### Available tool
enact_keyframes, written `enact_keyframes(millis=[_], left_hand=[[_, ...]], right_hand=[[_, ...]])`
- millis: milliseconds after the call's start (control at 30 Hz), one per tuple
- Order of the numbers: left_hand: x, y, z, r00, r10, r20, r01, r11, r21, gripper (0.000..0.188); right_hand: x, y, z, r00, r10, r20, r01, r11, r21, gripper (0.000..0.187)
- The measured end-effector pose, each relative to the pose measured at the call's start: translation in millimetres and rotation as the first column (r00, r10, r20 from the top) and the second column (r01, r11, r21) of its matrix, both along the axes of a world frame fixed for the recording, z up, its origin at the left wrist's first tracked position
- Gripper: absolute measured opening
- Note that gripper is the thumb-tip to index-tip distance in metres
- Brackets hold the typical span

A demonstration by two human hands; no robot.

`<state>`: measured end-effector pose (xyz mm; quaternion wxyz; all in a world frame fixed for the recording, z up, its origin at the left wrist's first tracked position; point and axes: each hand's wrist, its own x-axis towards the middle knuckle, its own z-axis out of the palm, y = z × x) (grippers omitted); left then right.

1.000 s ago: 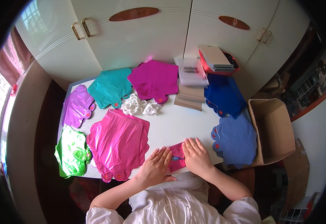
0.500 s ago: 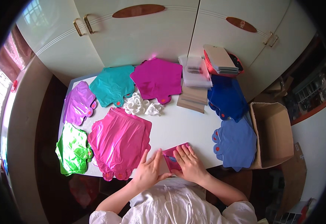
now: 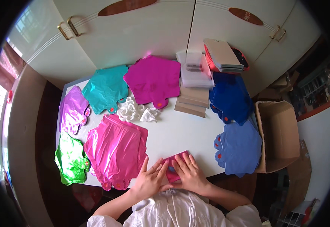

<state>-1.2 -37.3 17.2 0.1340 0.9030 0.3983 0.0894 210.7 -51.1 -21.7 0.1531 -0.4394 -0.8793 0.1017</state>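
Note:
A magenta foil sheet, folded into a small packet [image 3: 173, 174] with a bluish round mark on it, lies at the table's near edge. My right hand [image 3: 189, 174] rests flat over its right part, fingers stretched out. With fingers spread, my left hand [image 3: 148, 181] has its fingertips at the packet's left edge; the two thumbs come close together below it. Both hands are open and press rather than grip. Left of my left hand lies a large pile of shiny pink flat foil pieces [image 3: 116, 147] with rounded tabs.
More flat foil piles surround the work spot: green [image 3: 71, 157], lilac [image 3: 72, 109], teal [image 3: 106, 87], purple [image 3: 153, 81], dark blue [image 3: 231, 98], light blue [image 3: 240, 147]. White ribbon coils [image 3: 129, 109], cardboard pieces [image 3: 191, 101], clear bags [image 3: 195, 77] and a cardboard box [image 3: 278, 136] stand around.
My left hand has shifted right, onto the packet's left edge. The right hand stays flat on the packet. The whole view has tilted slightly.

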Motion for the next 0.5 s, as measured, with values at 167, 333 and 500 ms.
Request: enact_keyframes(millis=[167,333,500], left_hand=[[9.2,67.3,1.0,0.989,-0.07,0.131,0.042,0.977,0.208,0.034],[59.7,155.4,4.0,0.985,-0.163,0.051,0.13,0.907,0.4,0.026],[93.8,199.7,-11.8,0.966,-0.215,-0.142,0.258,0.796,0.547,0.003]], right_hand=[[2.2,-2.0,9.9,0.996,0.037,0.079,-0.035,0.999,-0.03,0.09],[1.8,-9.7,3.8,0.99,-0.004,0.14,-0.004,0.998,0.055,0.085],[3.4,-14.4,4.9,0.986,-0.031,0.161,0.027,0.999,0.028,0.08]])
